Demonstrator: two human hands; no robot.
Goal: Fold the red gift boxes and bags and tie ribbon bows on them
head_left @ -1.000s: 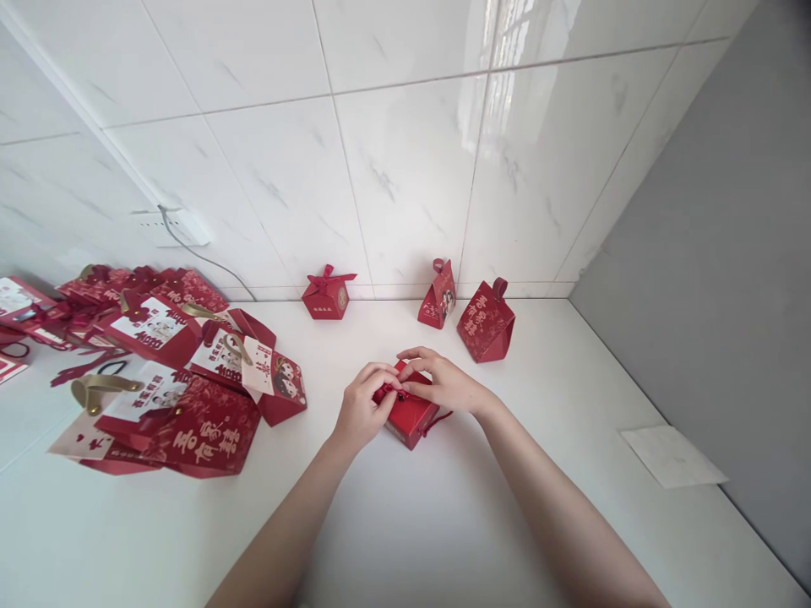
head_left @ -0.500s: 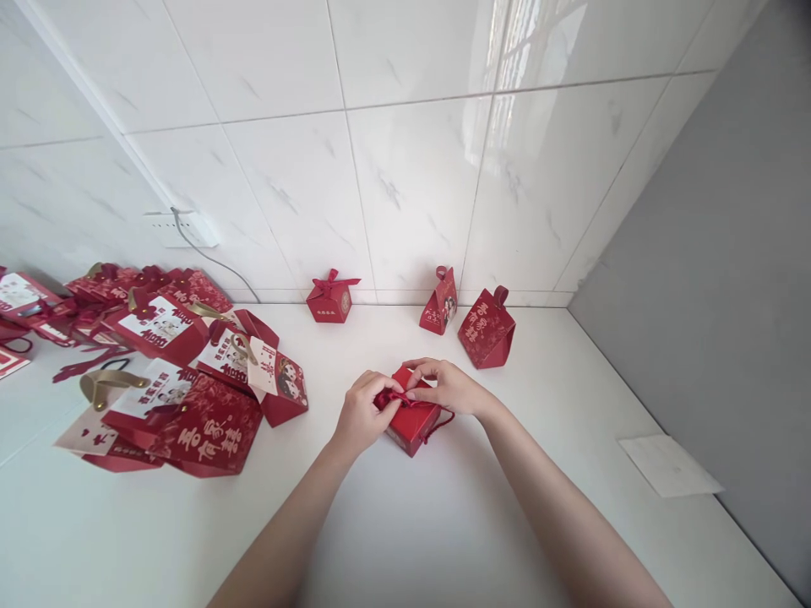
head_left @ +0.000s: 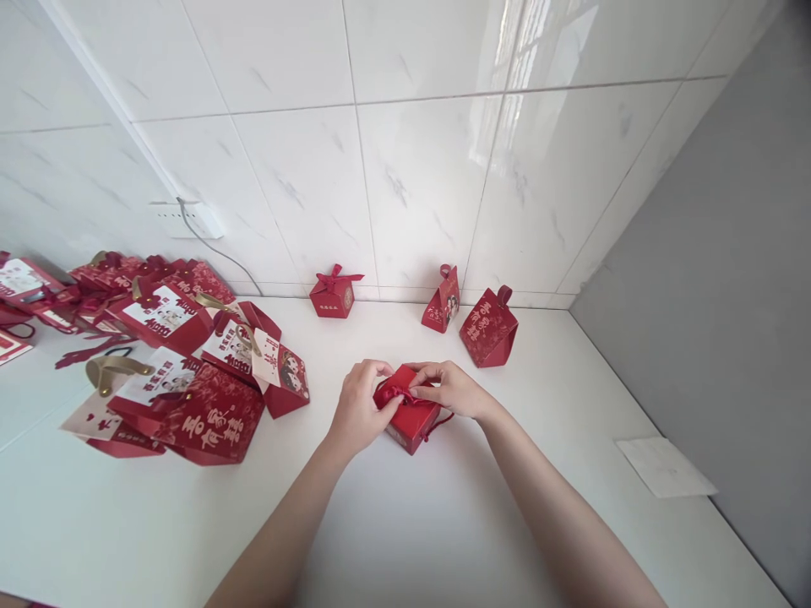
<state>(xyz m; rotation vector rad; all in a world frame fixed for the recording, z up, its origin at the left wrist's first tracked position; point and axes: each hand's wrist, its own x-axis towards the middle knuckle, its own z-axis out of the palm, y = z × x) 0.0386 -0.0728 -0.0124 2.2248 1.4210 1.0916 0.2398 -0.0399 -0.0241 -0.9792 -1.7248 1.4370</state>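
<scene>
The box (head_left: pixel 413 424) sits at frame centre on the table (head_left: pixel 411 540), one corner toward the bottom edge. It looks near square, with no clear long axis, and its contents are hidden. It lies between the hands. The left hand (head_left: pixel 358 414) and right hand (head_left: pixel 453 390) each pinch the ribbon (head_left: pixel 393 394) on its top. Behind it stand a bowed box (head_left: pixel 334 294) and two pouches (head_left: pixel 442 301). Flat boxes (head_left: pixel 190 397) are piled at left.

A plain red box (head_left: pixel 410 420) with dark red ribbon (head_left: pixel 394 393) on a white counter (head_left: pixel 443 523).
</scene>
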